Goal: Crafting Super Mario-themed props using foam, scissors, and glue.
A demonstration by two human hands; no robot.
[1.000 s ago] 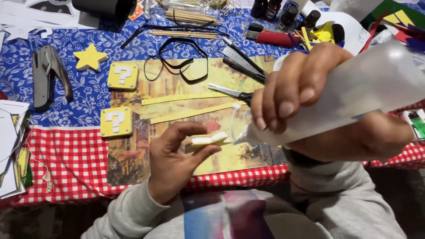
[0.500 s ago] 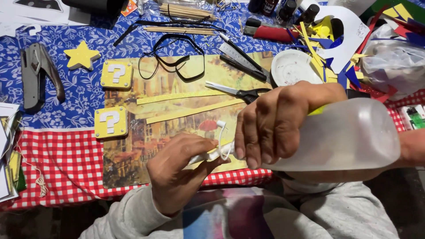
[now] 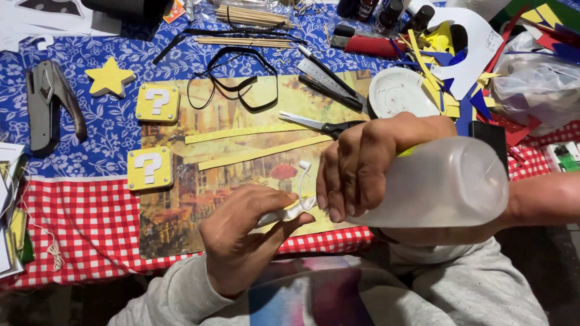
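Observation:
My right hand (image 3: 368,166) grips a large translucent glue bottle (image 3: 447,181), held on its side with the nozzle pointing left. My left hand (image 3: 244,232) pinches a small pale yellow piece (image 3: 284,212) right at the nozzle, smeared with white glue; a white cap on a thin strap (image 3: 303,172) sticks up beside it. Both hands hover over a picture placemat (image 3: 199,199) where two yellow foam strips (image 3: 254,143) lie. Two yellow question-mark squares (image 3: 151,168) sit at the mat's left edge.
Scissors (image 3: 320,125), a ruler (image 3: 329,81), black cut-out outlines (image 3: 238,81), a white lid (image 3: 399,93), a yellow star (image 3: 109,78), a stapler-like tool (image 3: 45,105), wooden sticks (image 3: 251,15), coloured paper scraps (image 3: 447,90) and a plastic bag (image 3: 538,81) crowd the blue and red-checked tablecloth (image 3: 78,223).
The right hand has lowered the bottle from raised and tilted to lying level, close to my body. The left hand kept the small piece at the nozzle; the cap strap now shows.

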